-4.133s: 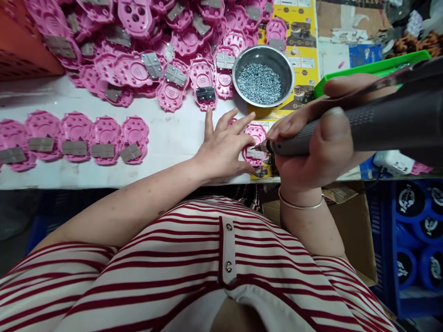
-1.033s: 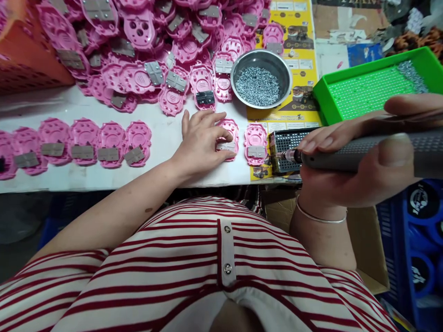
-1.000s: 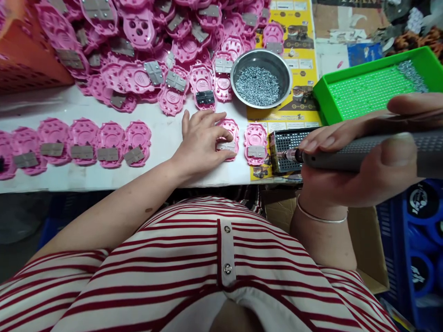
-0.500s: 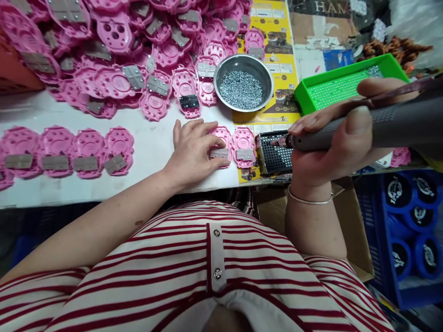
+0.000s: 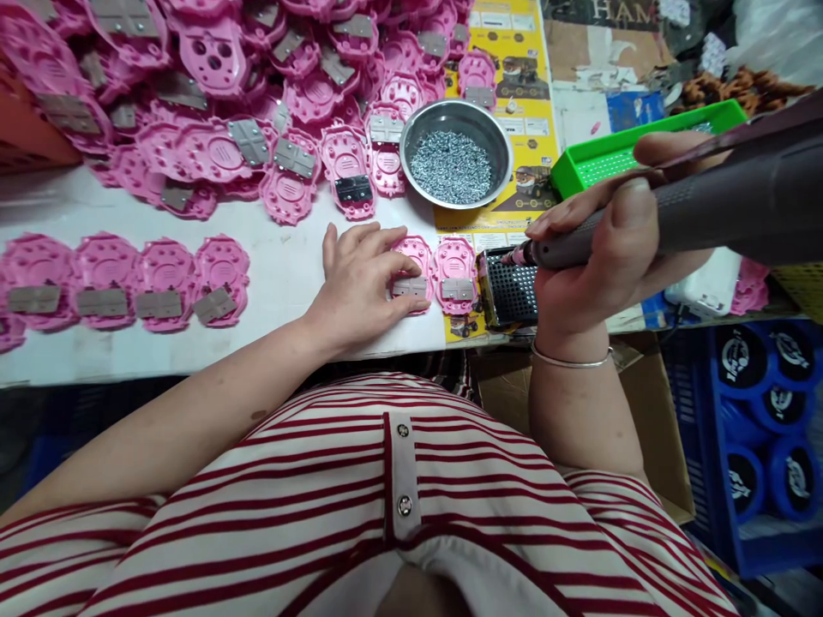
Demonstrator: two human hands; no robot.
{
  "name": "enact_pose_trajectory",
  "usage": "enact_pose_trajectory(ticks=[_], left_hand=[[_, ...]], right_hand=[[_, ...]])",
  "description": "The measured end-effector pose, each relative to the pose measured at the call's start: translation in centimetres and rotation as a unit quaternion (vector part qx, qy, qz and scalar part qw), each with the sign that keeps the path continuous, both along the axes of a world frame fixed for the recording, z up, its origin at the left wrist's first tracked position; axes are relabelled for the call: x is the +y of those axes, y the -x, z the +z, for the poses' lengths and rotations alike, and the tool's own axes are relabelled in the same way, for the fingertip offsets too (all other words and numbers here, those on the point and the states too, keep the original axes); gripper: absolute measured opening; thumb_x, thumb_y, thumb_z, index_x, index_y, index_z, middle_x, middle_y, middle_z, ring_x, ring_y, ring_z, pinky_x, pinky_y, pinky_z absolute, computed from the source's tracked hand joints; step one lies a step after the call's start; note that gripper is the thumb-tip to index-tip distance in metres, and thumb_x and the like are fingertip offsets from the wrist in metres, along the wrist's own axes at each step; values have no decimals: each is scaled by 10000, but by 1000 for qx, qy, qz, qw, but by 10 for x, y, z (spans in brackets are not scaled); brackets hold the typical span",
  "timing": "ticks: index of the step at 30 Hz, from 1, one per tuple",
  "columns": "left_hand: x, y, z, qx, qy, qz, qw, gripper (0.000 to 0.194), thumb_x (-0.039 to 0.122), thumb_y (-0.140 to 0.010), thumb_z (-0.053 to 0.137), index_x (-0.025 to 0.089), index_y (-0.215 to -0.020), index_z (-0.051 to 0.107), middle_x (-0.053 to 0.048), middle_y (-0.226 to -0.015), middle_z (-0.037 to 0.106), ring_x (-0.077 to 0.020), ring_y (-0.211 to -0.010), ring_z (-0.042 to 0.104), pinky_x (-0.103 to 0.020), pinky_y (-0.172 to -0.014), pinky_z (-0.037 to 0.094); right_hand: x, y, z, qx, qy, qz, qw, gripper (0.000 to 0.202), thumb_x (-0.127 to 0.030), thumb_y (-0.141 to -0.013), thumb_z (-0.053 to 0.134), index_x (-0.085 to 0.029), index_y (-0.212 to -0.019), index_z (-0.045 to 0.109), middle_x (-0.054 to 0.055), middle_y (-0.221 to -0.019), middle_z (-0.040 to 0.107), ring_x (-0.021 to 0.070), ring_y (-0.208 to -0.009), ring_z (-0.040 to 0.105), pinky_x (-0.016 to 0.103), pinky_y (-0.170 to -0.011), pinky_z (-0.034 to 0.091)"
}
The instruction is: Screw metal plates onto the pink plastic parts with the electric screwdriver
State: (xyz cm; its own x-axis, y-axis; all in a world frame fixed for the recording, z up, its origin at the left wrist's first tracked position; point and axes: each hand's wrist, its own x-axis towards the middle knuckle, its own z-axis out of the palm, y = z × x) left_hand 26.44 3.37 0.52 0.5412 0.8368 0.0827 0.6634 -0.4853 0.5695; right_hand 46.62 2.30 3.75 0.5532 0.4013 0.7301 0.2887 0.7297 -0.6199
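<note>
My left hand [image 5: 357, 283] lies on the white tabletop, its thumb and forefinger pressing on a pink plastic casing [image 5: 412, 249] with a grey metal plate across its lower part. A second pink casing [image 5: 455, 252], also with a metal plate, sits right beside it. My right hand [image 5: 591, 266] is wrapped around a dark grey electric screwdriver [image 5: 713, 206]. The driver's tip points down at the upper left part of a black perforated screw tray [image 5: 514, 296]; whether it touches a screw is too small to tell.
A steel bowl [image 5: 505, 171] of small screws stands behind the casings. A big heap of pink casings [image 5: 212, 51] fills the back left, and a row of them [image 5: 164, 266] lies at left. A green tray [image 5: 566, 176] is at right; a blue crate [image 5: 700, 428] stands below the table edge.
My right hand and the screwdriver have shifted slightly left, with the tip now nearer the back left of the screw tray. My left hand stays on the casing.
</note>
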Motion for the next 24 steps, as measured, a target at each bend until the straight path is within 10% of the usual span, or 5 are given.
enact_pose_trajectory(ticks=[14, 24], left_hand=[[0, 6, -5, 17, -40, -19, 999, 547, 673, -756, 749, 313, -1166, 709, -36, -1466, 568, -361, -1407, 391, -685, -1206, 129], [-4, 3, -2, 14, -54, 1, 998, 249, 503, -850, 722, 317, -1002, 786, -4, -1412, 618, -360, -1380, 423, -684, -1198, 141]], right_hand=[[-19, 16, 31, 13, -7, 51, 999, 127, -261, -872, 590, -234, -925, 702, -69, -605, 559, 39, -466, 498, 211, -492, 469], [-24, 49, 31, 5, 26, 135, 991, 122, -340, -866, 606, -263, -955, 638, -93, -625, 545, 46, -480, 534, 219, -467, 474]])
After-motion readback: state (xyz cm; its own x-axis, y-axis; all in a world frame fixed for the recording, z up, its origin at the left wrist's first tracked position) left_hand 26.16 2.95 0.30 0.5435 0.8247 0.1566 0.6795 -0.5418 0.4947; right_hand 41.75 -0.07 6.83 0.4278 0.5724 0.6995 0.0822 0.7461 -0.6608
